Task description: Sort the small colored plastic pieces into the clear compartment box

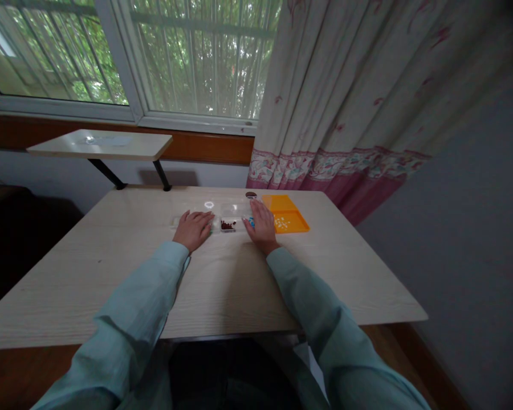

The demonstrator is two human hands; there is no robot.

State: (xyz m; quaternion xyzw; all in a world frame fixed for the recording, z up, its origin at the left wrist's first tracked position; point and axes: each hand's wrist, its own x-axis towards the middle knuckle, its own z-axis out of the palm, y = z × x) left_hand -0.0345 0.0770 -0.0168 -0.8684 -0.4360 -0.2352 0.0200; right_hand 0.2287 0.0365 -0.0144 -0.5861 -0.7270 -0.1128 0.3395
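My left hand [194,229] lies palm down with its fingers stretched out, over a clear plastic box whose contents it mostly hides. Fingers extended, my right hand [261,225] rests over another clear box with small blue pieces [251,221] in it. Between the two hands sits an open clear box [228,230] holding small dark red-brown pieces [227,225]. Just right of my right hand is an opened orange case [297,222] with small white pieces [281,222] in its near half. Neither hand visibly grips anything.
A small dark brown round object [251,195] lies behind my right hand. On the pale wooden table [214,290], a raised shelf [68,144] stands at the back left. A curtain [316,125] hangs by the back right edge, beside the window.
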